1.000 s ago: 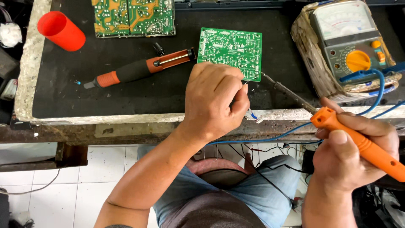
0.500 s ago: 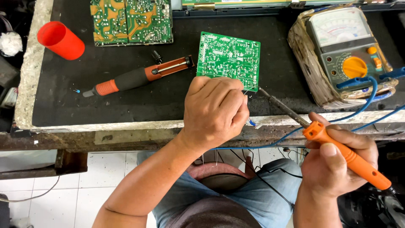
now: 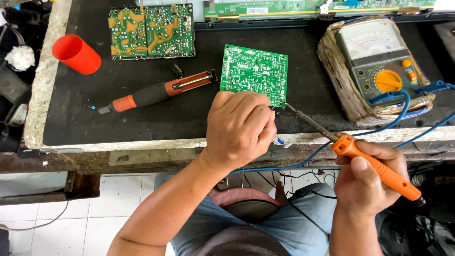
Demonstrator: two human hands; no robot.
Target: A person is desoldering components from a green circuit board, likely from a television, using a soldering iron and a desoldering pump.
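Left hand (image 3: 239,125) curled, perhaps pinching thin wire, by green board (image 3: 254,73); right hand (image 3: 365,182) fisted round soldering iron (image 3: 350,151).

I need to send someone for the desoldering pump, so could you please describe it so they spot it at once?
Start at the black bench mat and find the red cup near its left edge. Just right of it, below the large board with orange patches, lies the desoldering pump. It is the only long rod lying free, black in the middle with orange ends.
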